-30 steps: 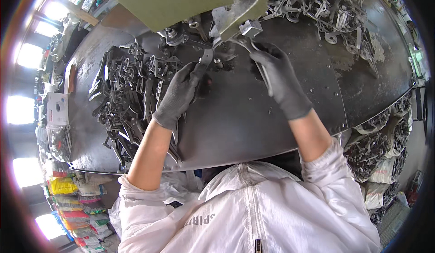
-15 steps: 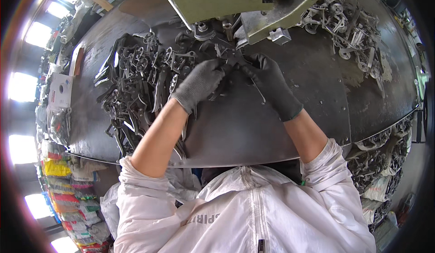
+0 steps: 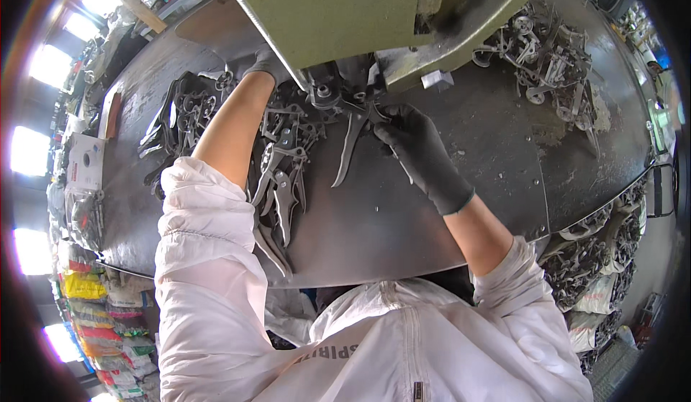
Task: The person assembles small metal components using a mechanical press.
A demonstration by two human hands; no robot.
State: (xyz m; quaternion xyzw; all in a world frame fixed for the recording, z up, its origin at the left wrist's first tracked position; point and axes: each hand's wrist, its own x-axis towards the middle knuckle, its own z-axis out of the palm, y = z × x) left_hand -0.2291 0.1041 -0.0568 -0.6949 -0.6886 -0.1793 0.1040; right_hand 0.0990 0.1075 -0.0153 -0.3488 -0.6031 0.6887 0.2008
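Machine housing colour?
The machine housing is olive green; shows best in the head view.

Gripping a plier-shaped metal piece (image 3: 349, 145) with the gloved right hand (image 3: 414, 143), just below the green machine (image 3: 331, 13). Holding the gloved left hand (image 3: 265, 64) close beside the machine's left edge, too hidden there to tell any grasp. Showing dark metal parts (image 3: 286, 141) heaped left of the machine and another heap (image 3: 560, 74) to its right.
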